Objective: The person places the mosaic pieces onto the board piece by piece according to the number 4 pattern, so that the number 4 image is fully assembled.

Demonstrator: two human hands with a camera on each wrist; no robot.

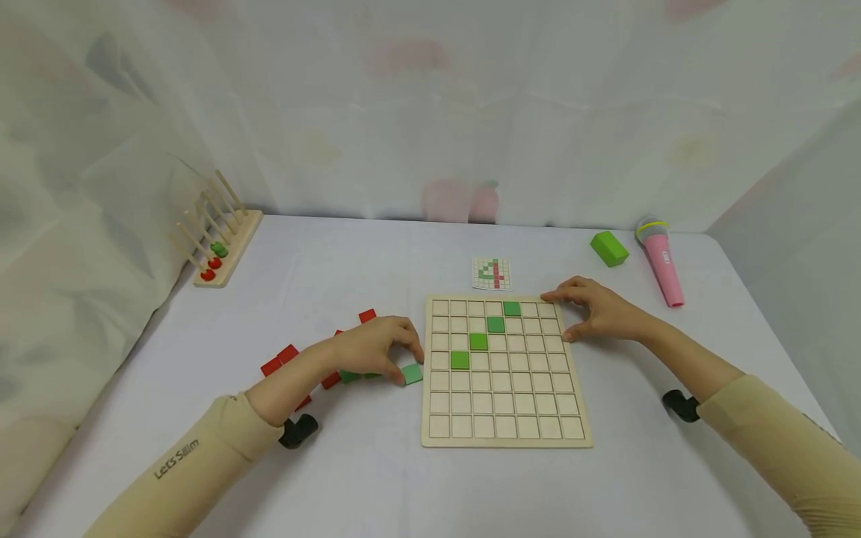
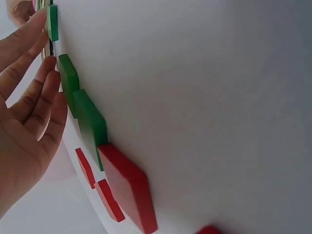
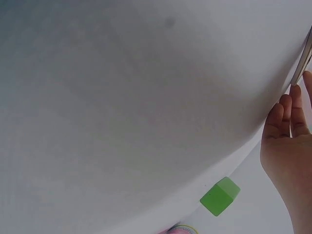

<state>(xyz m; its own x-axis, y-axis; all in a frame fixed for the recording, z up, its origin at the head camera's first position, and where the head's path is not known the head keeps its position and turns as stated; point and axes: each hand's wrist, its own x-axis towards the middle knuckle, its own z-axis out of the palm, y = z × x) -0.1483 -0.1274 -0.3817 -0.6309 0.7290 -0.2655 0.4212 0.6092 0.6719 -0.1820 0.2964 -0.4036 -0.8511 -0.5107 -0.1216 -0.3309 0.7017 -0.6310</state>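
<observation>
My left hand (image 1: 380,345) is at the left side of the wooden grid board (image 1: 507,437), its thumb and forefinger pinching a green square tile (image 1: 412,374). The tile is beside the board's left edge. In the left wrist view the same green tile (image 2: 53,22) shows at the fingertips. Several green tiles (image 1: 460,360) lie in the board's cells in a slanting row. My right hand (image 1: 602,310) touches the board's far right corner, fingertips at the corner and thumb against the right edge. Its fingers are loosely extended in the right wrist view.
Red tiles (image 1: 288,353) and more green tiles (image 2: 91,126) lie around and under the left forearm. A small pattern card (image 1: 492,274) lies beyond the board. Farther off are a green block (image 1: 609,249), a pink toy microphone (image 1: 664,269) and a wooden peg rack (image 1: 232,258) with beads.
</observation>
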